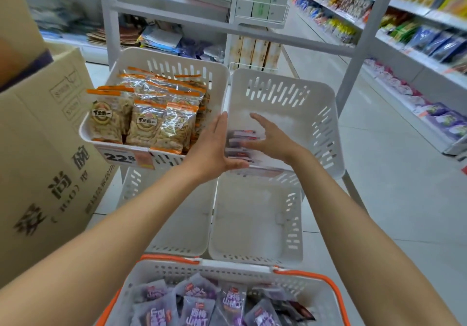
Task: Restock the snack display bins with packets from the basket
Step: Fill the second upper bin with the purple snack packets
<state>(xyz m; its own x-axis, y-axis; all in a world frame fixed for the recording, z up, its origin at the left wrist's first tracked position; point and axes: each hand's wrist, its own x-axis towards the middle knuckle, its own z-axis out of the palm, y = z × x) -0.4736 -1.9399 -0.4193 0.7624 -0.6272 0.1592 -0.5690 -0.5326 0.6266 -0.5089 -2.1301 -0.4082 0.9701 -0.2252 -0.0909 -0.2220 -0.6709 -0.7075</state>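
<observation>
A white basket (227, 268) with orange handles sits at the bottom, holding several purple snack packets (199, 310). Above it, the upper right white bin (326, 133) holds a short row of purple packets (242, 143) standing at its front left. My left hand (214, 146) lies flat against the left end of that row, fingers straight. My right hand (270, 138) presses the row from the right with spread, straight fingers. The upper left bin (101, 133) is full of clear orange-topped snack packets (149, 120).
Two empty white bins (255, 224) sit on the lower tier of the white rack. A large cardboard box (43, 148) stands at the left. A price tag (121, 157) hangs on the left bin. Stocked shelves line the aisle at right.
</observation>
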